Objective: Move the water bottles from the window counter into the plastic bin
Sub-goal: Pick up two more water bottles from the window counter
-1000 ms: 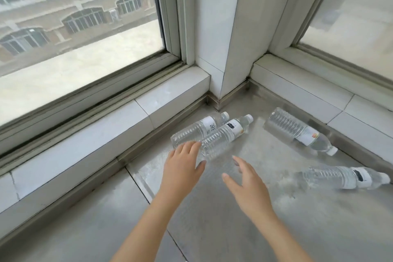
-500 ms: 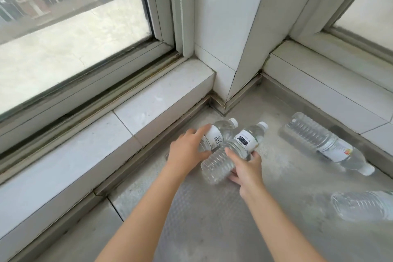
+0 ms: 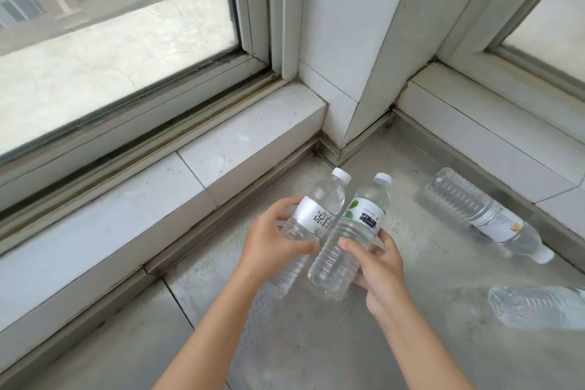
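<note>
Left hand (image 3: 272, 245) is wrapped around the white-label bottle (image 3: 311, 222); right hand (image 3: 378, 267) is wrapped around the green-label bottle (image 3: 348, 237). The two bottles touch side by side, caps pointing away, tilted up off the counter (image 3: 316, 342). Right of the right hand, near side: a clear bottle (image 3: 538, 307) lying flat, partly cut off by the frame edge. Farther right, well apart from the grip: another bottle (image 3: 484, 215) lying flat along the tiled ledge (image 3: 493, 142). Beyond the caps: pillar corner (image 3: 345, 79), with the window (image 3: 110, 41) to the far left. Bin not in view.
</note>
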`<move>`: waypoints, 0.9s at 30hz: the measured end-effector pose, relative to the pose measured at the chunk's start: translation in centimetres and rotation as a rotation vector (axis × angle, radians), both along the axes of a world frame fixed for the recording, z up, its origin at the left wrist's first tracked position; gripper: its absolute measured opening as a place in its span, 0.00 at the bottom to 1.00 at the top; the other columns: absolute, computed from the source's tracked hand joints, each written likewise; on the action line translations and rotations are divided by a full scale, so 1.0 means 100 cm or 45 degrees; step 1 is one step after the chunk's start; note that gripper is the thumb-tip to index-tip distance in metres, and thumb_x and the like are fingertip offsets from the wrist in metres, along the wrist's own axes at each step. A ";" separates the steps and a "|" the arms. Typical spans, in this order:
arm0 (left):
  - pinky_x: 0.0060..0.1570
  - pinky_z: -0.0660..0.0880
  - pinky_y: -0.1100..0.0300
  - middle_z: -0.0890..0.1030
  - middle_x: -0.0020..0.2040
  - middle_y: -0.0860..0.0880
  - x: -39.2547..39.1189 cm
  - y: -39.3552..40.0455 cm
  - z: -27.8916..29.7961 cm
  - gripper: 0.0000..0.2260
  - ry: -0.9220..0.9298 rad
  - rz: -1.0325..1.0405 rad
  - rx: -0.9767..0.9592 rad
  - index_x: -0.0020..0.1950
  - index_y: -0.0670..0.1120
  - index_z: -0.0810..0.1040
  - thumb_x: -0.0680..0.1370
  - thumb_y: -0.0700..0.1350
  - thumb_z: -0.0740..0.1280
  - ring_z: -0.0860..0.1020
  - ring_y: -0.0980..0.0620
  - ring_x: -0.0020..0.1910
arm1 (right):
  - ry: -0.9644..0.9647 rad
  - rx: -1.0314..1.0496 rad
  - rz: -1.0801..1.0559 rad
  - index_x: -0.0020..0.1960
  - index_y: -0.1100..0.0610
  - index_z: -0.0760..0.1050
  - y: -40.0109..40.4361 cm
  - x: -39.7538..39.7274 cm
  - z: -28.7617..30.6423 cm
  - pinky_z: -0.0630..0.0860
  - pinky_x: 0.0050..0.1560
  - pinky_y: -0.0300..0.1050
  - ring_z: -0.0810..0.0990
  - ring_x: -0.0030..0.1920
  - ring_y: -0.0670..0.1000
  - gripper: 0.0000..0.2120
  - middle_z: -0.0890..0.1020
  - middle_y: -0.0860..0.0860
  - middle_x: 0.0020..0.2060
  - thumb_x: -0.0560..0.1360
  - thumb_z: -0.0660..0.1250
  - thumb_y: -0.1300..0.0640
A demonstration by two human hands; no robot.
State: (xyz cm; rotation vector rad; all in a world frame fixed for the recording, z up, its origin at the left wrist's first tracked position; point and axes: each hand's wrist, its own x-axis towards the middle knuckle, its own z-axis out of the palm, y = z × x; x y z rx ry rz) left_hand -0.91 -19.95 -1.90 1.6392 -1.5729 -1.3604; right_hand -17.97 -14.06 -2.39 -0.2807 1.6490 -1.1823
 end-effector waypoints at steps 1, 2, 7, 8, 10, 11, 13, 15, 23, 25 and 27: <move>0.47 0.76 0.62 0.82 0.49 0.57 0.003 0.008 0.005 0.33 0.083 0.045 0.019 0.60 0.63 0.78 0.59 0.43 0.83 0.80 0.59 0.49 | 0.001 -0.024 0.027 0.60 0.47 0.73 0.007 0.000 0.003 0.79 0.50 0.63 0.84 0.46 0.55 0.27 0.82 0.56 0.51 0.65 0.76 0.65; 0.48 0.77 0.60 0.83 0.49 0.55 0.005 0.017 0.011 0.33 0.148 0.090 0.033 0.59 0.62 0.79 0.59 0.42 0.83 0.82 0.56 0.48 | -0.002 -0.052 0.050 0.61 0.48 0.72 0.014 0.001 0.006 0.80 0.50 0.61 0.84 0.46 0.54 0.28 0.82 0.57 0.51 0.65 0.76 0.65; 0.49 0.79 0.59 0.84 0.48 0.58 0.018 0.070 0.046 0.32 0.231 0.269 -0.059 0.56 0.66 0.79 0.59 0.43 0.85 0.83 0.56 0.48 | 0.005 -0.183 0.192 0.61 0.47 0.74 0.055 0.007 0.027 0.80 0.49 0.56 0.82 0.51 0.57 0.33 0.79 0.60 0.53 0.57 0.78 0.59; 0.49 0.79 0.58 0.84 0.48 0.57 0.021 0.082 0.054 0.32 0.247 0.292 -0.076 0.56 0.67 0.79 0.58 0.44 0.85 0.84 0.55 0.47 | 0.027 -0.211 0.208 0.60 0.45 0.74 0.065 0.009 0.033 0.80 0.51 0.59 0.81 0.52 0.58 0.34 0.79 0.59 0.53 0.55 0.78 0.58; 0.50 0.79 0.57 0.85 0.50 0.55 0.025 0.110 0.072 0.32 0.259 0.317 -0.113 0.56 0.67 0.79 0.58 0.45 0.85 0.84 0.54 0.48 | 0.083 -0.271 0.259 0.60 0.44 0.74 0.086 0.012 0.046 0.79 0.51 0.61 0.81 0.52 0.58 0.36 0.78 0.59 0.53 0.54 0.79 0.57; 0.50 0.79 0.58 0.85 0.49 0.56 0.027 0.125 0.079 0.32 0.260 0.339 -0.137 0.56 0.67 0.79 0.58 0.45 0.85 0.84 0.54 0.49 | 0.101 -0.307 0.296 0.60 0.45 0.74 0.097 0.012 0.053 0.80 0.50 0.60 0.82 0.50 0.58 0.36 0.77 0.60 0.54 0.54 0.80 0.58; 0.45 0.78 0.66 0.85 0.47 0.58 0.032 0.158 0.095 0.33 0.272 0.397 -0.182 0.57 0.64 0.80 0.58 0.42 0.85 0.84 0.57 0.47 | 0.122 -0.369 0.363 0.63 0.46 0.72 0.120 0.013 0.067 0.81 0.47 0.58 0.83 0.47 0.57 0.38 0.76 0.60 0.54 0.56 0.80 0.61; 0.38 0.75 0.73 0.85 0.46 0.61 0.038 0.192 0.112 0.33 0.300 0.457 -0.230 0.58 0.60 0.80 0.59 0.39 0.85 0.84 0.62 0.43 | 0.142 -0.437 0.426 0.65 0.48 0.71 0.144 0.017 0.083 0.82 0.45 0.56 0.84 0.46 0.57 0.40 0.77 0.60 0.54 0.55 0.81 0.61; 0.41 0.79 0.62 0.86 0.48 0.54 0.083 0.319 0.155 0.34 0.380 0.771 -0.406 0.55 0.65 0.80 0.55 0.41 0.86 0.85 0.57 0.45 | 0.211 -0.607 0.778 0.71 0.46 0.65 0.226 0.059 0.144 0.80 0.52 0.55 0.83 0.50 0.51 0.45 0.78 0.48 0.55 0.59 0.81 0.60; 0.43 0.78 0.62 0.86 0.48 0.55 0.095 0.346 0.165 0.34 0.395 0.861 -0.451 0.54 0.66 0.79 0.53 0.45 0.84 0.84 0.59 0.46 | 0.216 -0.640 0.877 0.71 0.45 0.65 0.241 0.077 0.156 0.80 0.51 0.55 0.83 0.50 0.51 0.45 0.78 0.47 0.55 0.59 0.81 0.61; 0.45 0.79 0.60 0.86 0.48 0.57 0.107 0.374 0.172 0.34 0.389 0.942 -0.497 0.54 0.66 0.79 0.53 0.47 0.85 0.84 0.59 0.47 | 0.176 -0.680 0.972 0.68 0.44 0.68 0.255 0.096 0.167 0.81 0.47 0.52 0.84 0.48 0.51 0.42 0.79 0.47 0.53 0.59 0.80 0.63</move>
